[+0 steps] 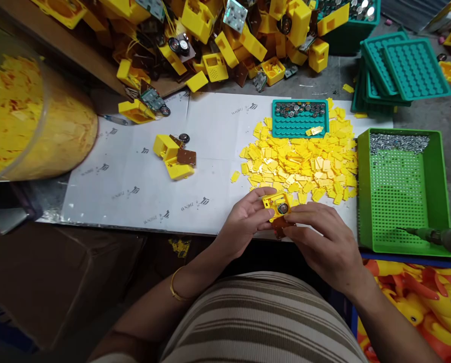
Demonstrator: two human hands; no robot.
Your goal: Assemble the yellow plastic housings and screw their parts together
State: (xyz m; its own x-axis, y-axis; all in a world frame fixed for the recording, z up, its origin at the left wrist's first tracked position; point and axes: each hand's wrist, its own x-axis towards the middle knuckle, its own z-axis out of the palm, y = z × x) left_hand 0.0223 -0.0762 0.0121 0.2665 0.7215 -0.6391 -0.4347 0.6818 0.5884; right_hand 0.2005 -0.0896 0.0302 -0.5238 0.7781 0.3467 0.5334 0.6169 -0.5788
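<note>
Here, a yellow housing (273, 203) sits in the left hand (248, 214) near the edge of the bench (336, 75)

Plainly, the left hand grips the housing's left side, thumb laid across its front. A round dark speaker (282, 208) shows inside. A brown board (280, 227) hangs from the lower edge, beside the curled fingers of the right hand (325, 237); whether these pinch the board or merely touch it, I cannot tell. Just beyond lies a heap of small yellow pieces (297, 166) on a white sheet (213, 196), with a teal tray (295, 122) of round metallic parts (299, 108) at its far side. Leftward, an opened yellow unit (178, 169) rests on the sheet. On the right stands a light green basket (363, 196) with small metal pieces (399, 143) along its far end.
</note>
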